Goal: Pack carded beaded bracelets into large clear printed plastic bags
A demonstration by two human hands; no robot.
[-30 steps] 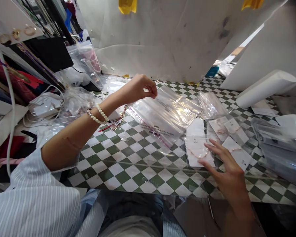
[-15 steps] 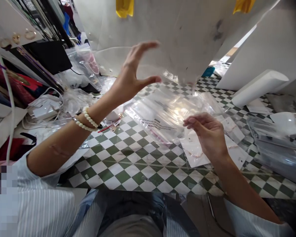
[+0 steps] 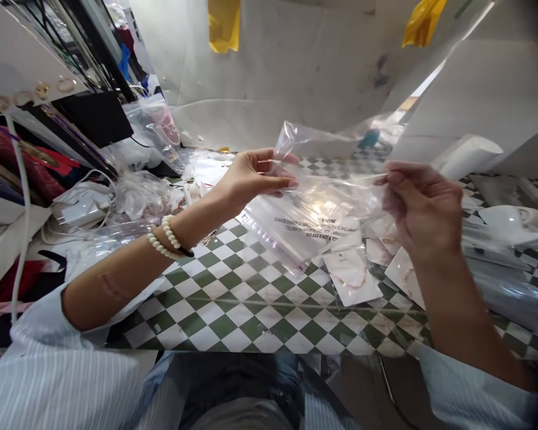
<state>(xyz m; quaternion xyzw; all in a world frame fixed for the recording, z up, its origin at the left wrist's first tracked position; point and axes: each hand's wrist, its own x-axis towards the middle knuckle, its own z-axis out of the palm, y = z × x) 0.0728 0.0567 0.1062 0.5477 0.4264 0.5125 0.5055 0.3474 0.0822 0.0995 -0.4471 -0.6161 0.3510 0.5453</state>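
Head view: L hand [image 3: 256, 176] pinches the left side of a clear thin plastic bag [image 3: 332, 161] b/w thumb & fingers; R hand [image 3: 424, 206] grips its right side. It's up in the air b/w both hands. Cream round beads [image 3: 165, 237] go round the L wrist. Under the bag is a flat see-through bag w/ black words [image 3: 296, 230], on the green-&-white checked table [image 3: 226, 324]. Near right: white card w/ thin pinkish chain [image 3: 361, 291]. Far right: white paper roll [image 3: 468, 157].
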